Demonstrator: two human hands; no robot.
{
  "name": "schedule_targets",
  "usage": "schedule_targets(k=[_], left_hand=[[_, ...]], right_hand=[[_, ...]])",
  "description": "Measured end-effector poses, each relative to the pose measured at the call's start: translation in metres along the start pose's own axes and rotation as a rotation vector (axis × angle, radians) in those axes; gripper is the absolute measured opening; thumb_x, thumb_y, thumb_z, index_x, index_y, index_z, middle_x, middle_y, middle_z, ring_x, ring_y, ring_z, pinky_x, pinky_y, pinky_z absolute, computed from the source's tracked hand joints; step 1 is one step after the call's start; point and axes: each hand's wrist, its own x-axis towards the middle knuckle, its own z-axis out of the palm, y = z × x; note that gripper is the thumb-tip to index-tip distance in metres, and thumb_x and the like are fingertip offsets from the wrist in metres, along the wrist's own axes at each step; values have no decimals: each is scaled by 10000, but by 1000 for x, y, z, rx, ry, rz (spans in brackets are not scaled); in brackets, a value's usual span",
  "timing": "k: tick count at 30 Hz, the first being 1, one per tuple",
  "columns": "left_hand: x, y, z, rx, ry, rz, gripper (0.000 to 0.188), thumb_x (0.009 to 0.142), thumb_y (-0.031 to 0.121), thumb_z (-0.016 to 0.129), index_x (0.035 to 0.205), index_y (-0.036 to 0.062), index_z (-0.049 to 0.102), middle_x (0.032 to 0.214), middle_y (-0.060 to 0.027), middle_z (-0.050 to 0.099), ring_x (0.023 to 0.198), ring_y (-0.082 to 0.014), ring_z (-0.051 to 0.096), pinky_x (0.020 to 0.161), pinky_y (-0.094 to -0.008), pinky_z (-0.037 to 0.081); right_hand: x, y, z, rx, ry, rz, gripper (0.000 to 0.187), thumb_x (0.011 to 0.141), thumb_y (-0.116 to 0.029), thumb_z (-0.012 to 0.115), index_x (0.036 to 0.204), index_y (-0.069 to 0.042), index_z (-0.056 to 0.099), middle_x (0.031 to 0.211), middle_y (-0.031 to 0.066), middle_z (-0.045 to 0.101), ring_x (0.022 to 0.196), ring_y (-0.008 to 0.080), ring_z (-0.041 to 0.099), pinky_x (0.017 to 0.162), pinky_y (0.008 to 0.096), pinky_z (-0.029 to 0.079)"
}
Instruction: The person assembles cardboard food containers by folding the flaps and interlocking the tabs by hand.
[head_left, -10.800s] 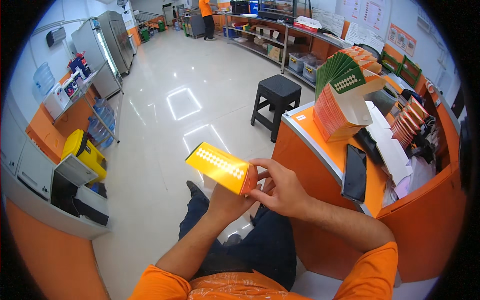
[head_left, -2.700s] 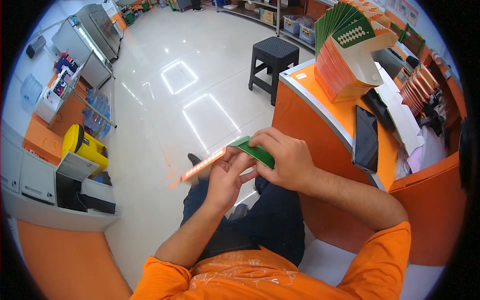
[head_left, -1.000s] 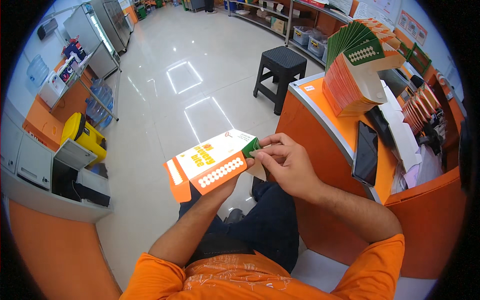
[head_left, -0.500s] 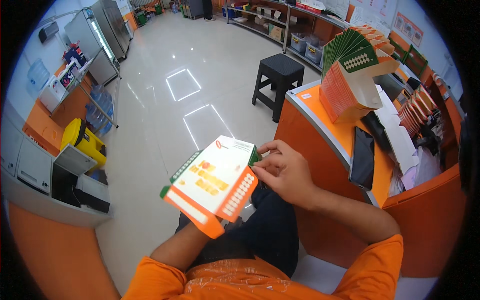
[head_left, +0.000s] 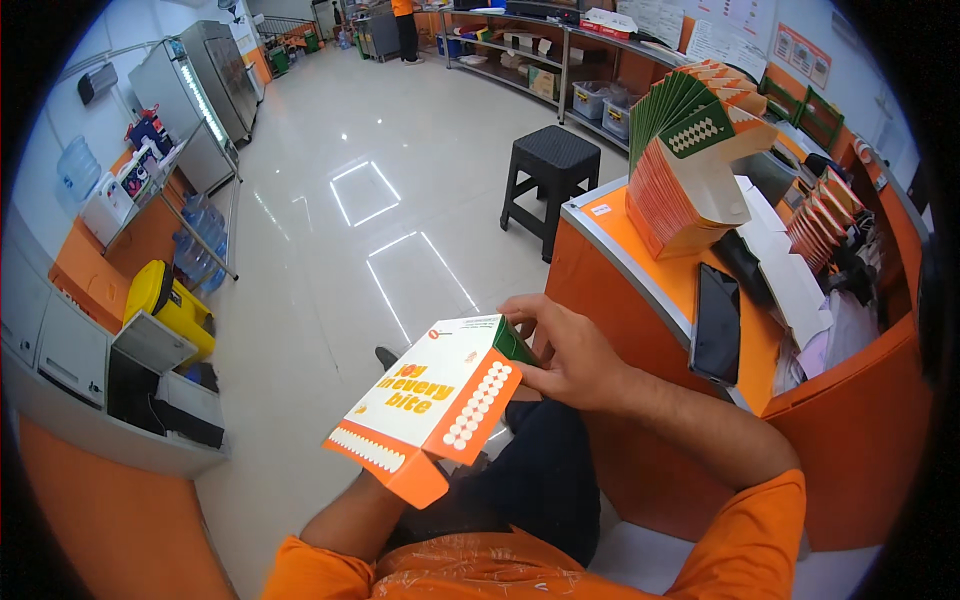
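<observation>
A partly folded cardboard food box (head_left: 405, 385), white on top with orange and green flaps, is held in the air above my lap. My right hand (head_left: 570, 350) grips its far right corner, thumb against the orange side and fingers curled over the edge by the green end flap (head_left: 515, 345). Under the box my left forearm (head_left: 350, 515) reaches in from below; the box hides my left hand and its fingers. Toward me, the orange flaps hang open and loose.
To the right, an orange counter (head_left: 640, 270) bears a fanned stack of flat boxes (head_left: 680, 190) and a black phone (head_left: 716, 325). A black stool (head_left: 550, 185) stands beyond it. At left are a yellow bin (head_left: 165, 305) and an open locker (head_left: 160, 380). Another person (head_left: 405, 30) stands far back.
The box has turned and tilted, its near orange flap now bent downward. My right hand has moved slightly toward me at the green end. A person has come into view at the back.
</observation>
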Motion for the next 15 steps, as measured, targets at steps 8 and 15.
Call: schedule_targets(k=[8,15], left_hand=[[8,49,-4,-144,-39,100,538,882,85,687,1386,45,506,1248,-115,599,1109,-181,597,821,-328,521],[-4,47,-42,255,629,592,641,815,155,750,1364,21,447,1266,-118,527,1153,-226,541,889,-331,461]], right_hand=[[0,25,18,586,-63,343,389,994,-238,545,1298,5,530,1028,158,680,879,185,658,737,321,526],[5,35,19,448,-19,512,425,976,-249,558,1243,80,574,947,200,694,839,230,682,747,351,535]])
